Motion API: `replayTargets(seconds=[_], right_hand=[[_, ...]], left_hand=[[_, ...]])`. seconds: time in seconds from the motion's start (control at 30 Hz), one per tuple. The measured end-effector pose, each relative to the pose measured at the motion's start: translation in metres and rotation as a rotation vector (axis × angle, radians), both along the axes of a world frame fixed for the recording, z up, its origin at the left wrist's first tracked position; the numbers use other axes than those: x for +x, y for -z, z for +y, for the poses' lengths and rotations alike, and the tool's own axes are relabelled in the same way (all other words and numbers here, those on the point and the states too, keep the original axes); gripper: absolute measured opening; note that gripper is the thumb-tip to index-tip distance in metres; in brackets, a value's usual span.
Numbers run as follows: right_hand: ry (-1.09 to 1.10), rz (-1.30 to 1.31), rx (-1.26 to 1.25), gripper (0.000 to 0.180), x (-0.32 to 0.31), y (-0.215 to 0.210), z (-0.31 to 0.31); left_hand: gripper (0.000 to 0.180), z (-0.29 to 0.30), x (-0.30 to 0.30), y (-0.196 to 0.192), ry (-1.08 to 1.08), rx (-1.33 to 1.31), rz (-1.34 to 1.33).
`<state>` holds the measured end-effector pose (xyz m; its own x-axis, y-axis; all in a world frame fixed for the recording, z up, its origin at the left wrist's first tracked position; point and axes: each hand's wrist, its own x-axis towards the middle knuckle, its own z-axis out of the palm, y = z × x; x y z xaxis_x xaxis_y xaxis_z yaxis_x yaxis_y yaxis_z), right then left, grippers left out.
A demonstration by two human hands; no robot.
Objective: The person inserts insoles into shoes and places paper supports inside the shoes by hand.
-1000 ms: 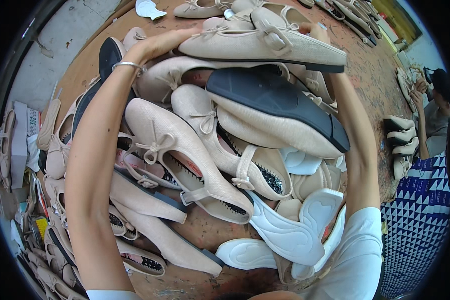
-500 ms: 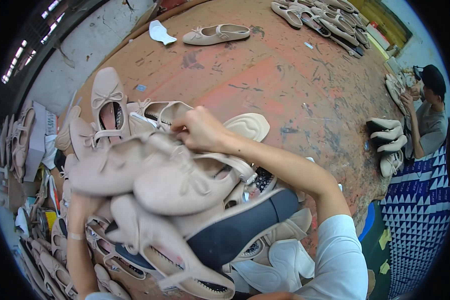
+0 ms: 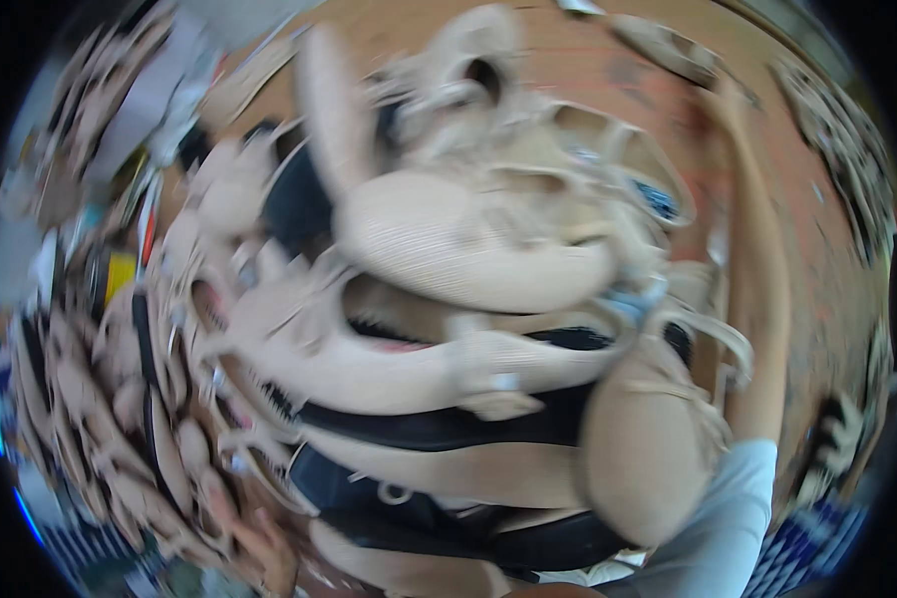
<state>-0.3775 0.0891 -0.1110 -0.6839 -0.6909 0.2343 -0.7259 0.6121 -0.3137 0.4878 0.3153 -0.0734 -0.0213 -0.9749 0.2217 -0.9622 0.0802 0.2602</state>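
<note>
A large heap of beige flat shoes with black soles, some with bows, fills the middle; one strapped shoe point(image 3: 419, 379) lies across it. My right arm stretches along the heap's right side. Smeared by motion, my right hand point(image 3: 723, 110) is at the heel end of a single beige shoe point(image 3: 658, 45) at the far right; whether it grips the shoe is unclear. Down at the lower left, my left hand point(image 3: 259, 543) has its fingers apart and holds nothing I can see. It is between the heap and more beige shoes point(image 3: 120, 458).
Another group of beige shoes point(image 3: 837, 140) lies along the far right of the worn brown table point(image 3: 807, 219). A white piece point(image 3: 578, 6) shows at the top edge. More shoes point(image 3: 110, 90) stand at the upper left, near a yellow-and-black item point(image 3: 118, 269).
The view has turned, and the heap looks larger. My right hand has gone from the heap to the single far shoe. My left hand, formerly hidden behind shoes, now shows at the lower left.
</note>
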Motion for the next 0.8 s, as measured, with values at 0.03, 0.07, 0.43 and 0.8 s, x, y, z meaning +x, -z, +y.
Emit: replayTargets(seconds=[0.03, 0.07, 0.43, 0.8], right_hand=[[0.0, 0.273, -0.031, 0.038, -0.005, 0.002, 0.013], [-0.024, 0.31, -0.004, 0.038, -0.013, -0.002, 0.044], [-0.267, -0.334, -0.298, 0.034, 0.227, -0.148, 0.084], [-0.843, -0.23, -0.387, 0.022, 0.446, -0.299, 0.304]], left_hand=[[0.062, 0.026, 0.008, 0.028, -0.078, 0.094, 0.412], [0.066, 0.037, -0.003, 0.023, 0.035, 0.249, 0.159], [0.066, 0.086, 0.004, 0.011, 0.181, 0.29, -0.068], [0.059, 0.067, 0.0, 0.025, 0.288, 0.055, 0.021]])
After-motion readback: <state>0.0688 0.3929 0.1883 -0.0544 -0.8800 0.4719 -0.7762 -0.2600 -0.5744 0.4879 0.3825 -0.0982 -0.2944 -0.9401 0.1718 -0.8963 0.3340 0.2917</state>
